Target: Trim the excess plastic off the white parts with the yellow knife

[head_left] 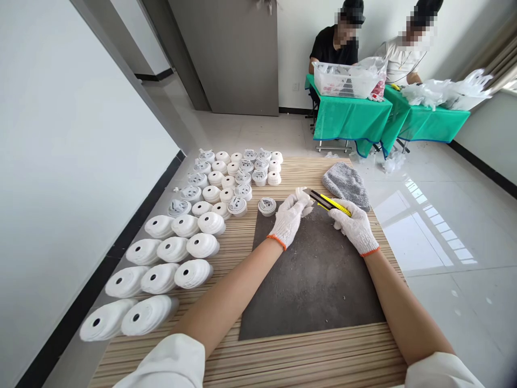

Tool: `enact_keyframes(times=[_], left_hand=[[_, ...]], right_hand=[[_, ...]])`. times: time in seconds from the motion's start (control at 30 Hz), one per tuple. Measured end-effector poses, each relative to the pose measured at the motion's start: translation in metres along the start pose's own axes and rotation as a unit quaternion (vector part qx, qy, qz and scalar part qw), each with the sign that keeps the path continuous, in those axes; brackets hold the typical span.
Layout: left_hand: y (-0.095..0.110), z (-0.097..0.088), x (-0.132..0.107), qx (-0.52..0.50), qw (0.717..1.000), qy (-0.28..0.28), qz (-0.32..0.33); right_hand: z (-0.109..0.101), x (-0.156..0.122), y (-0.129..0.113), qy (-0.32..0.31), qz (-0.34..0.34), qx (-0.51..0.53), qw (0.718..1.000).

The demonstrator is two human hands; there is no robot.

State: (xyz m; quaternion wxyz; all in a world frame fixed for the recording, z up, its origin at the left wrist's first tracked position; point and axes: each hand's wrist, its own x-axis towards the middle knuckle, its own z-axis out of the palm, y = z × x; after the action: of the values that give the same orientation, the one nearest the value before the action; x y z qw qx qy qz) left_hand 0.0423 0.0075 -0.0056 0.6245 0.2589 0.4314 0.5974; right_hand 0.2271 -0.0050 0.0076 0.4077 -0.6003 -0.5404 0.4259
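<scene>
My right hand [355, 222], in a white knitted glove with an orange cuff, is closed around a yellow and black utility knife [333, 203]. The knife's blade points left and meets a small white piece [302, 193] pinched in the fingers of my left hand [290, 214], which wears a matching glove. My fingers partly cover that piece, so its full shape is hidden. Just left of this hand, a round white part [267, 206] with grey inner fittings rests on the dark mat [311, 280].
Rows of white round parts with dark centre holes [157, 280] cover the table's left side. A grey cloth [345, 183] lies beyond my right hand. Behind, two people sit at green-covered tables [351, 118] holding a white basket [343, 81] and plastic bags [432, 92].
</scene>
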Motion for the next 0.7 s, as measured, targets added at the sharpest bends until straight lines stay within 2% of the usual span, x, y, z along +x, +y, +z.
enact_keyframes(times=[0.13,0.3,0.43,0.57,0.7], left_hand=[[0.0008,0.0008,-0.0005,0.026,1.000,0.014,0.001],[-0.0028,-0.0001,0.0024,-0.038,0.999,0.008,0.018],[-0.0047,-0.0013,0.0027,-0.063,0.997,-0.007,0.032],[-0.0029,-0.0010,0.0001,-0.044,0.998,-0.026,0.042],[0.0015,0.0009,-0.0033,-0.004,1.000,-0.013,0.009]], right_hand=[[0.0002,0.0005,0.0011,-0.016,0.000,-0.001,1.000],[0.0002,0.0005,0.0014,0.005,0.011,0.000,1.000],[-0.0002,0.0003,0.0020,-0.022,0.000,0.006,1.000],[0.0000,0.0001,0.0018,-0.001,0.006,0.012,1.000],[0.0002,-0.0004,0.0010,-0.017,-0.004,-0.002,1.000]])
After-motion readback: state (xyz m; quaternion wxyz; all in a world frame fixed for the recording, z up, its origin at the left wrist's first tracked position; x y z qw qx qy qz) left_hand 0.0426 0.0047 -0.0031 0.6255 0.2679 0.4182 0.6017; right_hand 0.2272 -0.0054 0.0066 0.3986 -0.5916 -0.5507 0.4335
